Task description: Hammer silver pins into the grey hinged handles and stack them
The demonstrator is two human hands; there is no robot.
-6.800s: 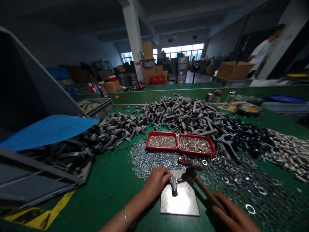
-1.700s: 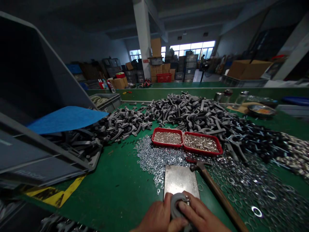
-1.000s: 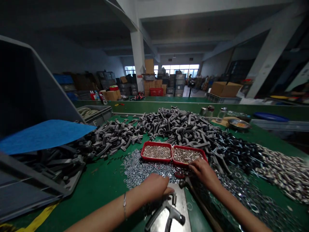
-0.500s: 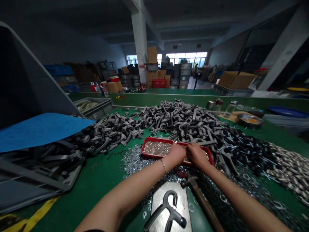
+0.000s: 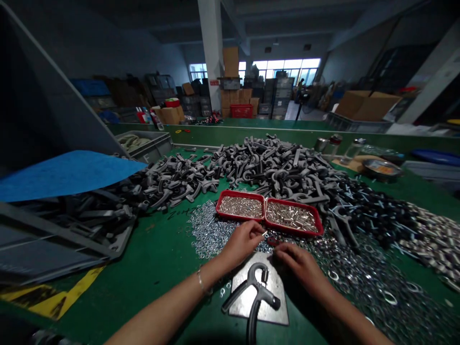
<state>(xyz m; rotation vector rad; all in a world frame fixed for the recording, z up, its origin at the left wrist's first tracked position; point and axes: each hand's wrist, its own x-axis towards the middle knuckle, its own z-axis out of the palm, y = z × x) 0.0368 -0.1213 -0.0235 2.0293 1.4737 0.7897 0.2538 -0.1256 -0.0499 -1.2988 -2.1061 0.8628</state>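
My left hand is closed, with a small shiny metal pin between thumb and fingertips. My right hand hovers by the right edge of a metal plate, its fingers bunched; anything in them is hidden. On the plate lies a grey and black hand-grip exerciser, its hook end pointing away from me. Just beyond my hands stand two red trays side by side: the left tray holds tiny metal parts, the right tray small pins. A red-handled item lies between my hands, partly covered.
A big heap of grey grip parts lies behind the trays. Loose nuts spread left, metal rings right, with black pieces with bolts beyond. A grey crate of parts stands left. Jars are at back right.
Both hands have come out of the red trays and back toward me, near the metal plate. A pin now shows in my left fingertips. The hammer has dropped out of sight.
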